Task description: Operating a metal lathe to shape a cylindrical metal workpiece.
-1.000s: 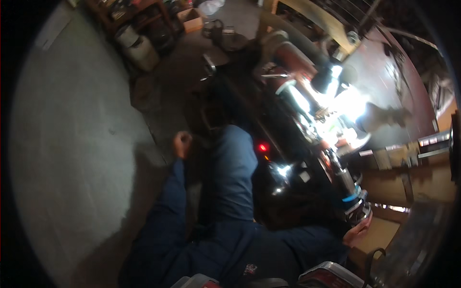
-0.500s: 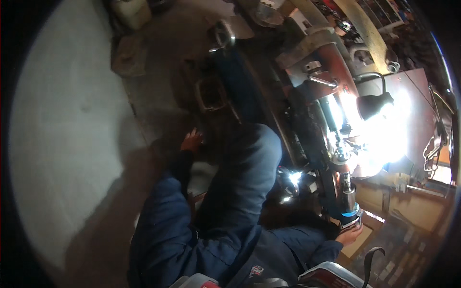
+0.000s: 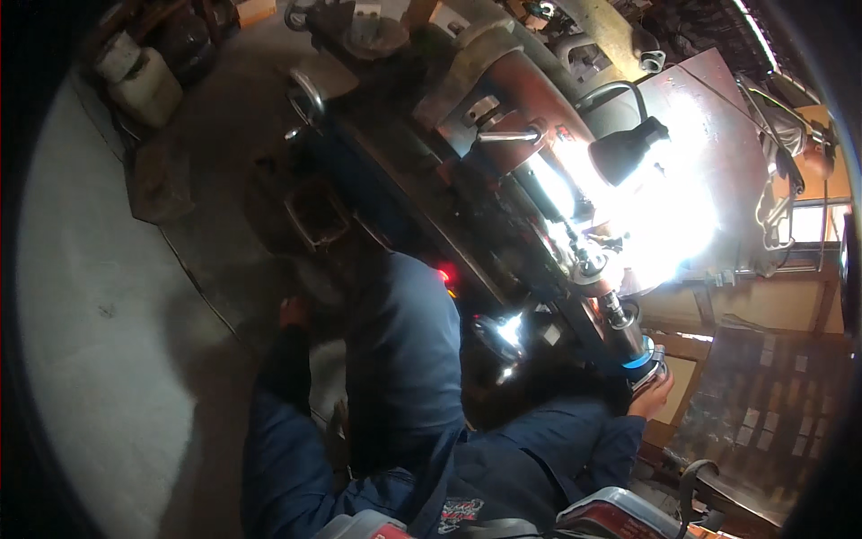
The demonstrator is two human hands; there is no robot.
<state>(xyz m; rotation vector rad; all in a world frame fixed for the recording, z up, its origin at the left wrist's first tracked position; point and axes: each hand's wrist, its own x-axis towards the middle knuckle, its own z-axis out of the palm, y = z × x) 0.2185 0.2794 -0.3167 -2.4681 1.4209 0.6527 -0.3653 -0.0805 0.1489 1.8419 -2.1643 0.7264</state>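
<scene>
My left hand (image 3: 292,312) hangs low beside my raised left knee, deep in shadow. Its fingers are too dark to make out, and so is anything it touches. Over on the right, my right hand (image 3: 655,393) is closed round a dark round end piece (image 3: 646,381) of a machine. Just above it come a bright blue band (image 3: 639,356) and a shiny metal cylinder (image 3: 623,332). That cylinder lines up with the machine's red-brown housing (image 3: 503,108), which has a metal lever (image 3: 505,136) on it.
A black work lamp (image 3: 621,153) glares against a metal sheet (image 3: 709,108), washing out part of the machine. A dark rectangular frame (image 3: 314,220) stands near the floor. At the far left are a pale jug (image 3: 146,87) and a floor cable (image 3: 193,277).
The whole scene has shifted left in the picture as my head turned. My left hand has slipped into darker shadow; my right hand keeps hold of the same end piece.
</scene>
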